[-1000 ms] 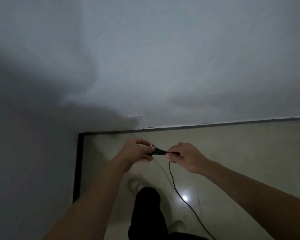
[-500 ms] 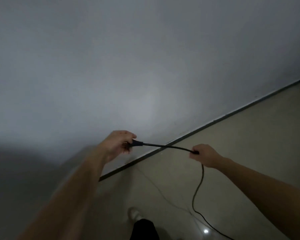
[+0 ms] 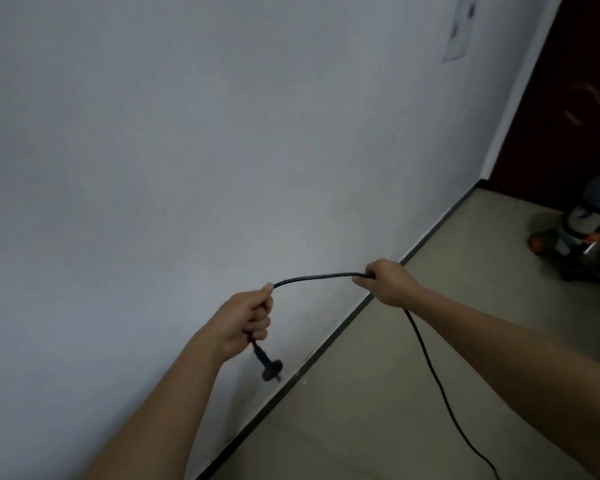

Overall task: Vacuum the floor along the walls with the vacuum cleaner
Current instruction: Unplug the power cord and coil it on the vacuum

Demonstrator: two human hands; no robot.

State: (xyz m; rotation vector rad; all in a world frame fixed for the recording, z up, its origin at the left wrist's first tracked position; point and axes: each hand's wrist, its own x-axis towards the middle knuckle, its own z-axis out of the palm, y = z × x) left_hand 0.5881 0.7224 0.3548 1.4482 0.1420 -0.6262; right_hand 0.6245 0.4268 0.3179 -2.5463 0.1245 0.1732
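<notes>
Left hand point(image 3: 245, 318) is gripping the black power cord point(image 3: 317, 276), fingers point(image 3: 262, 323) curling fully round it, thumb lying on top. Plug point(image 3: 271, 369) is hanging just below that fist, in front of the white wall point(image 3: 153, 168), slightly blurry. Right hand point(image 3: 388, 282) is holding the cord too, fingers point(image 3: 369, 271) closing round it in a fist. Between the two hands the cord is arching in a shallow bow, up in the air, near the wall. Past the right hand it is dropping down and trailing over the beige floor point(image 3: 361, 427) toward the bottom edge. Vacuum cleaner point(image 3: 582, 237) is sitting on the floor at far right, well apart from both hands, by the dark door point(image 3: 568, 98); partly cut off. Dark baseboard point(image 3: 326, 348) is running along the foot of the wall. Pale plate point(image 3: 459, 29) is showing high on the wall, too blurry to tell what it is.
</notes>
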